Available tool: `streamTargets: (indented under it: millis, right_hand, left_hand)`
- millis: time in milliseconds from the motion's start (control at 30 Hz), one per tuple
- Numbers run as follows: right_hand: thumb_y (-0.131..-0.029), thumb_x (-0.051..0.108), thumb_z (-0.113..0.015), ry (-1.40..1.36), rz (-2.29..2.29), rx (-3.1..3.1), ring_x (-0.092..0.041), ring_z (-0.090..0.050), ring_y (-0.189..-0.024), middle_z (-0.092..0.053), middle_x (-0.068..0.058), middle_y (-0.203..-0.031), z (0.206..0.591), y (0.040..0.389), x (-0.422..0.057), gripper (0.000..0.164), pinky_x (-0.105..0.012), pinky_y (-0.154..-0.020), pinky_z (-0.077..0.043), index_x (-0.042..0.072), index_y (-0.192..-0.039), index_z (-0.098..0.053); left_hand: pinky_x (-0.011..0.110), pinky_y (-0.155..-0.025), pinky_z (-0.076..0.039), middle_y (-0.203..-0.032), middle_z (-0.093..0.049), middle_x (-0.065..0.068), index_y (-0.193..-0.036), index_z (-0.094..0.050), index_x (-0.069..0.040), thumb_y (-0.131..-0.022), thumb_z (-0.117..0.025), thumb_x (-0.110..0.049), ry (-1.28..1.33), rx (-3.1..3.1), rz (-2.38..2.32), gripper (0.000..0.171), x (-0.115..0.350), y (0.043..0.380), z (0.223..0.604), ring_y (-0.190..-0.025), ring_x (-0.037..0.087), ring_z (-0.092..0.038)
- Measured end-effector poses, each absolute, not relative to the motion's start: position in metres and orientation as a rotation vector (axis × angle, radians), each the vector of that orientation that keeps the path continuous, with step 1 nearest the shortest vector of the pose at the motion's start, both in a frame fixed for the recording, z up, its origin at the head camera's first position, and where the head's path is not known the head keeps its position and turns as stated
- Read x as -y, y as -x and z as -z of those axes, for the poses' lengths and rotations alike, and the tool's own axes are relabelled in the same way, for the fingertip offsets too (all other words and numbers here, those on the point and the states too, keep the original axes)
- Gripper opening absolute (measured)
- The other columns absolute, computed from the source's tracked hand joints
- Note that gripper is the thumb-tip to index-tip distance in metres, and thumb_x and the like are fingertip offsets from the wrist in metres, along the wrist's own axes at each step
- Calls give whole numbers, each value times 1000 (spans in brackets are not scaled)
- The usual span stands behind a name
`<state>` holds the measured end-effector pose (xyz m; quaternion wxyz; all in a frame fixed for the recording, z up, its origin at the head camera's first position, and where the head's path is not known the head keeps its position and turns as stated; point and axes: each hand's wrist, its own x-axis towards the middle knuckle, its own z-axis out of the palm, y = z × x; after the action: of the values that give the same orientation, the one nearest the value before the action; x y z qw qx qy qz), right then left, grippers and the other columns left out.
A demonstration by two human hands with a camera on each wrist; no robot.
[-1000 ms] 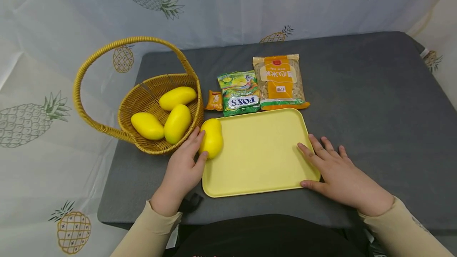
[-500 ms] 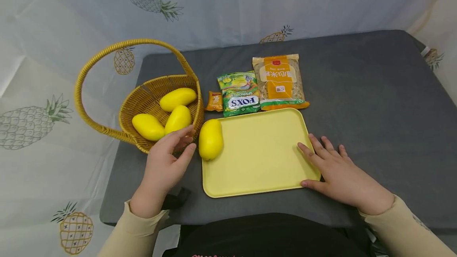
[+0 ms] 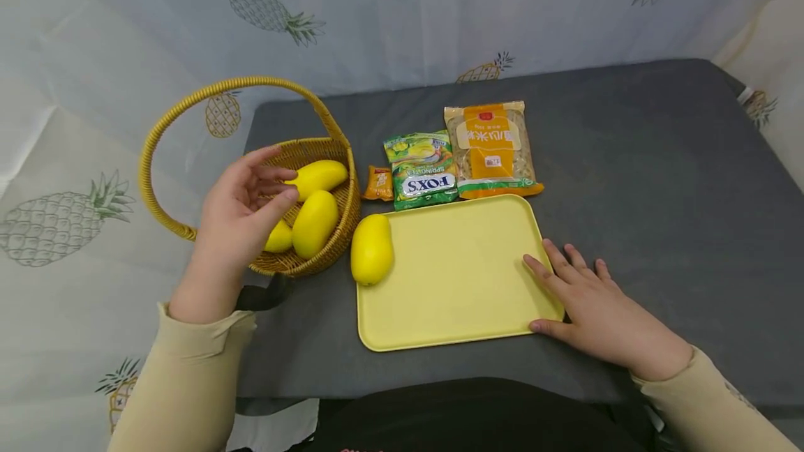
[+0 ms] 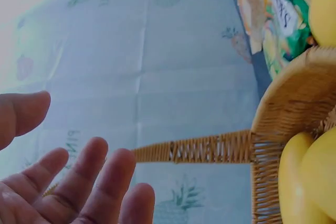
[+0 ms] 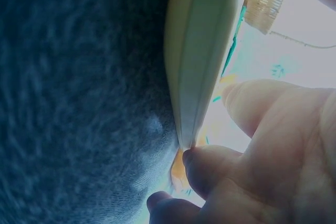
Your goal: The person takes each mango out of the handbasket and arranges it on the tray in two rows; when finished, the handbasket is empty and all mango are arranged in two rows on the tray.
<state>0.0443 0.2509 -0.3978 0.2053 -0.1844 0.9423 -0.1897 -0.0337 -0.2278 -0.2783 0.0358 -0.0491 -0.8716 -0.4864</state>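
My left hand (image 3: 235, 215), fingers loosely bent and holding nothing, is raised over the left part of a wicker basket (image 3: 323, 262) with a tall handle. Yellow mangoes (image 3: 315, 224) lie in the basket, one partly covered by the hand in the head view. In the left wrist view the thumb and fingers are apart, with the basket (image 4: 266, 182) off to the right. Another mango (image 3: 372, 250) sits on the left end of a yellow tray (image 3: 458, 284). My right hand (image 3: 590, 305) rests with spread fingers at the tray's right edge.
Behind the tray lie a small orange packet (image 3: 380, 183), a green FOX'S candy bag (image 3: 422, 169) and a larger bag with an orange label (image 3: 492, 148). The dark grey table (image 3: 659, 194) extends to the right, with a pineapple-print cloth (image 3: 389, 12) behind it.
My left hand has left the mango on the tray, moving left and up across the basket's front to its left side. The right hand has stayed in place.
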Motion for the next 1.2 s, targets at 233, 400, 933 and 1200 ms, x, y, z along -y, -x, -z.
streamTargets:
  millis: [233, 400, 933, 1200]
  right_hand:
    - [-93, 65, -80, 515, 531, -2618, -63, -19, -163, -12, -21, -185, 400, -45, -250, 104, -91, -117, -17, 27, -177, -30]
    - [-93, 65, -80, 507, 539, -2615, -63, -19, -163, -13, -22, -185, 400, -46, -251, 104, -91, -117, -17, 26, -177, -31]
    - [-93, 67, -79, 504, 565, -2614, -63, -18, -163, -11, -20, -185, 401, -46, -251, 105, -90, -118, -15, 27, -177, -29]
    - [-93, 64, -81, 508, 568, -2620, -63, -19, -163, -12, -20, -185, 399, -46, -251, 105, -90, -118, -16, 27, -177, -29]
  left_hand:
    - [21, -103, -55, -143, -62, -6, -169, -44, -18, -112, -66, -22, 23, 2788, 1784, 61, 240, 81, 267, -129, 14, -61]
    - [41, -122, -48, -153, -56, 1, -171, -40, -16, -114, -64, -24, -98, 2808, 1967, 63, 244, 113, 274, -134, 17, -58]
    - [47, -132, -34, -177, -40, 5, -173, -40, -20, -113, -64, -28, -588, 2802, 1871, 65, 254, 153, 325, -160, 27, -40]
    - [56, -137, -20, -186, -17, 6, -174, -37, -18, -113, -63, -30, -670, 2999, 1834, 68, 261, 155, 334, -170, 34, -18]
